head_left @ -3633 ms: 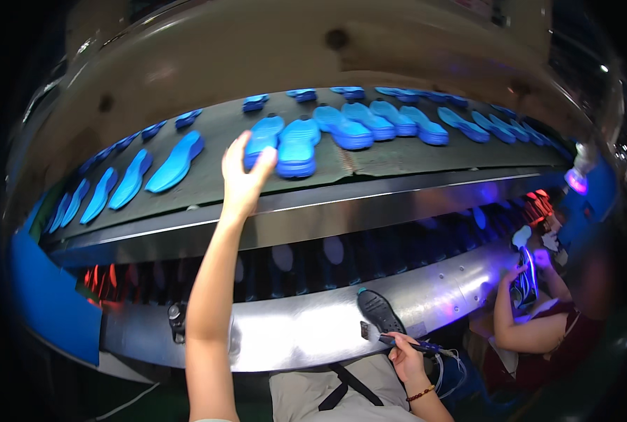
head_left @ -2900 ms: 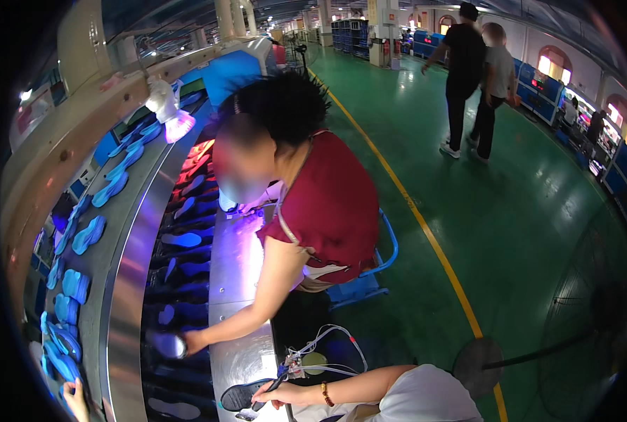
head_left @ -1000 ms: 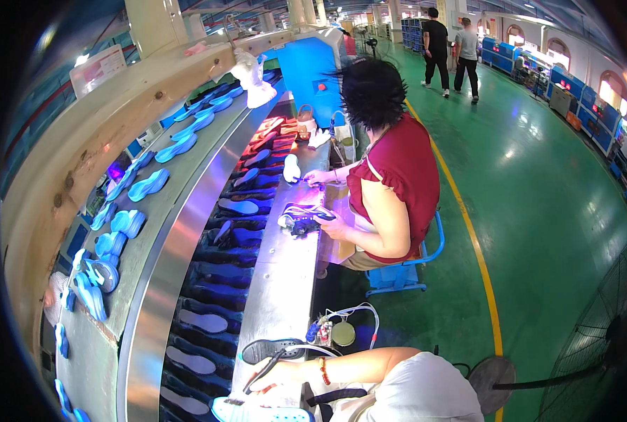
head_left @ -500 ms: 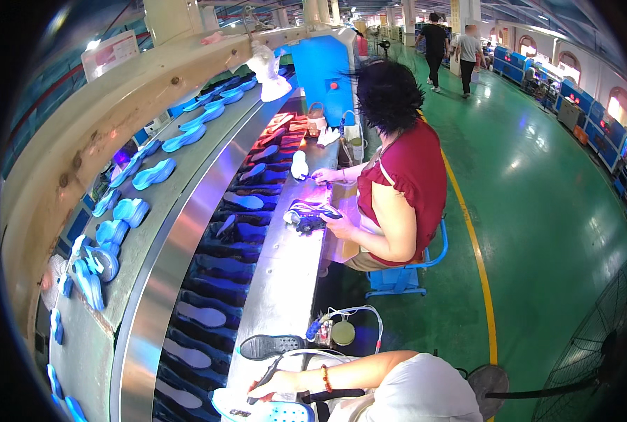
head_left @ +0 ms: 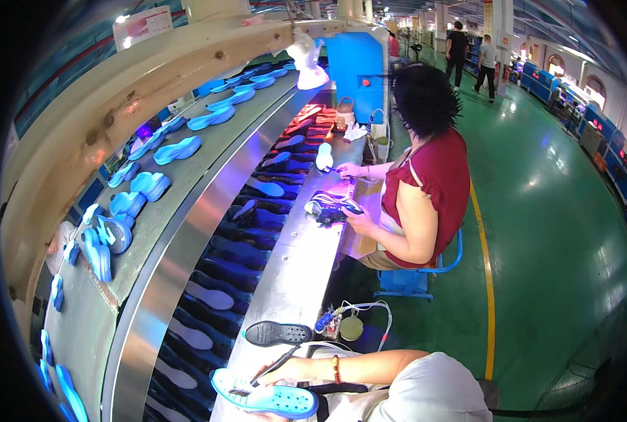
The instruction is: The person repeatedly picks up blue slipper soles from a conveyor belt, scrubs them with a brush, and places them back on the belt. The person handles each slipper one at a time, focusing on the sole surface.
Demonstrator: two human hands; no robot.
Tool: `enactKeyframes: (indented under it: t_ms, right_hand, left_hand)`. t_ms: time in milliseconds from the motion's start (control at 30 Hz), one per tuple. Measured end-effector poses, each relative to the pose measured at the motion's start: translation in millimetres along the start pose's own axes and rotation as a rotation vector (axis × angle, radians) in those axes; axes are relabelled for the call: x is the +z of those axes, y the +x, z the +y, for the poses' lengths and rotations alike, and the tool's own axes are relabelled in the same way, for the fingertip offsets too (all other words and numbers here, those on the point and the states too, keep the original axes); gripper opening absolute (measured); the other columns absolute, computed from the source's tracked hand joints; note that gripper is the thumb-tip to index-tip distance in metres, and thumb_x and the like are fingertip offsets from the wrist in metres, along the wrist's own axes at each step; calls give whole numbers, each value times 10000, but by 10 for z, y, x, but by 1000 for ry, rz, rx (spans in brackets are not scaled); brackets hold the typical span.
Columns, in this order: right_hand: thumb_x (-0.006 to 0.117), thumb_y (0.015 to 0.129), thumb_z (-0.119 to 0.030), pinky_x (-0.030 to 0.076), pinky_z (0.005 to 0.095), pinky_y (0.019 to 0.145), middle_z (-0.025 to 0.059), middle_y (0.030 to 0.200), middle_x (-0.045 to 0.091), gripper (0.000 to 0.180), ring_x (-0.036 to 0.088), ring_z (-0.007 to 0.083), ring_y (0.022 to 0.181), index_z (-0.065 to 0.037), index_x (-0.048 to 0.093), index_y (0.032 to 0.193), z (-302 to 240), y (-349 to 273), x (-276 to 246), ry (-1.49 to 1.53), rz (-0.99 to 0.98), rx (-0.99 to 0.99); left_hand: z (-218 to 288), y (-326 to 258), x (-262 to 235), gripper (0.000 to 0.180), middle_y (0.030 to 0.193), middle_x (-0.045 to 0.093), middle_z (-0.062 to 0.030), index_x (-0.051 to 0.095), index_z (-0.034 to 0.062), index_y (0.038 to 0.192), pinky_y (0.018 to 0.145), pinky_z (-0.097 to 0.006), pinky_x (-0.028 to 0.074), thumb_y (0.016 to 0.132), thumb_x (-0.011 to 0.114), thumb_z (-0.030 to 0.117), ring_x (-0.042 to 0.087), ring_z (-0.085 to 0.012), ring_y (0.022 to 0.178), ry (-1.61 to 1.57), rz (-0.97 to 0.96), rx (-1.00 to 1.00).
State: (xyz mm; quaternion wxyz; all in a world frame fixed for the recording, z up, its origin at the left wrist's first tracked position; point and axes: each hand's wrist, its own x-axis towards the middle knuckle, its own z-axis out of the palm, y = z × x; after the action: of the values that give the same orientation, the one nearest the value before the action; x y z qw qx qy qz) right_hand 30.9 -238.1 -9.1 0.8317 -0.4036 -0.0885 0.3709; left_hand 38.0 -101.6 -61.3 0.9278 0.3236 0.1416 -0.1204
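Observation:
My right hand point(head_left: 285, 371), a beaded bracelet on its wrist, is closed around the dark handle of a brush point(head_left: 282, 359). The brush's dark bristles meet the toe end of a light-blue shoe sole point(head_left: 278, 399) with round holes at its other end. Beneath that sole, at the lower edge, a little of my left hand point(head_left: 266, 417) shows, gripping it from below; most of its fingers are hidden. A black shoe sole point(head_left: 278, 333) lies on the metal ledge point(head_left: 285, 295) just beyond my right hand.
Left of the ledge runs a conveyor with dark slots holding soles point(head_left: 210, 296); a higher green belt point(head_left: 148, 264) carries blue soles. Beyond sits a co-worker in red point(head_left: 426, 204), handling a shoe point(head_left: 333, 202). A round container point(head_left: 351, 328) and tubing stand near my arm. Two people are farther off.
The view has swung, so the scene sits farther right. More of the blue sole shows, with the brush bristles at its toe end. The two distant people have walked farther away.

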Motion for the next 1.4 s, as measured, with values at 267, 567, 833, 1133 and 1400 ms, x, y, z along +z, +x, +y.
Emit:
enactKeyframes:
  t_ms: [267, 567, 833, 1133, 1400]
  right_hand:
    - [610, 807, -87, 458, 211, 729, 66, 966, 612, 276, 561, 100, 832, -13, 577, 1070, -14, 27, -18, 33, 3, 71]
    - [624, 798, -104, 458, 223, 785, 74, 978, 616, 275, 582, 127, 876, -9, 582, 1052, 128, 107, -196, 23, 6, -58]
    - [583, 831, -93, 457, 213, 743, 30, 917, 630, 207, 563, 82, 802, -20, 637, 1016, -62, 113, -80, -93, 67, 32]
    - [572, 800, -3, 496, 286, 717, 137, 916, 634, 206, 610, 188, 786, 70, 601, 991, -48, 497, -146, -12, 57, -111]
    - [638, 782, -94, 435, 241, 714, 66, 855, 621, 213, 531, 110, 754, 20, 633, 961, -40, 815, -110, -193, 153, -78]
  left_hand:
    - [8, -74, -143, 572, 1233, 423, -200, 337, -13, 1258, 1014, -448, 254, 853, 460, 372, 387, -339, 1146, -42, 37, 17]
    - [-75, -106, -227, 605, 1272, 414, -212, 320, -16, 1295, 1041, -463, 241, 856, 445, 381, 379, -354, 1182, -100, 62, 12]
    - [-197, -451, -950, 635, 1306, 406, -222, 304, -18, 1329, 1065, -476, 229, 858, 432, 389, 372, -368, 1214, -913, -538, -175]
    - [181, -576, -170, 936, 1206, 489, -223, 347, 39, 1315, 911, -481, 418, 775, 90, 759, 524, -353, 1046, -330, -51, 154]
    - [175, -631, -172, 932, 1186, 486, -244, 316, 91, 1349, 922, -496, 405, 765, 58, 770, 531, -364, 1027, -373, -51, 149]
